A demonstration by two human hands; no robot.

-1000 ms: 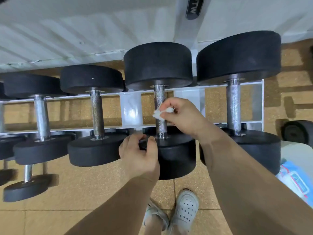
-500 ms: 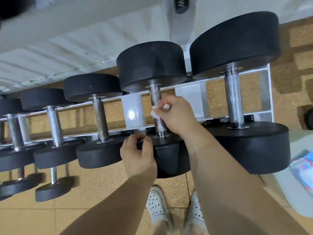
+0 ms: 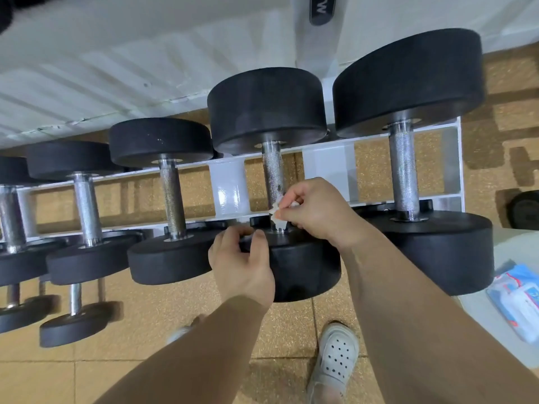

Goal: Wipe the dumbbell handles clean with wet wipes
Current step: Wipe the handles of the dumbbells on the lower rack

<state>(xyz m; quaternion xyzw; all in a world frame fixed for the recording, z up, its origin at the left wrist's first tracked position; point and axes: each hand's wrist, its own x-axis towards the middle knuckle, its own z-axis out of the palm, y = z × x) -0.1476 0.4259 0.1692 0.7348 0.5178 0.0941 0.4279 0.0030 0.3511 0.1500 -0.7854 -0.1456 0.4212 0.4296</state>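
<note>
as before, wipe point(image 3: 276, 214) sits lower

Premises: a gym or weights room. Evidence: a white metal rack point(image 3: 335, 154) carries a row of black round-headed dumbbells point(image 3: 267, 107) with knurled steel handles, graded from small at the left to large at the right. Smaller dumbbells point(image 3: 74, 322) sit on a lower tier at the near left. The floor point(image 3: 163, 371) is speckled tan rubber tiling, typical of training areas. A pale ribbed wall panel point(image 3: 116, 71) runs behind the rack on the far side.
</note>
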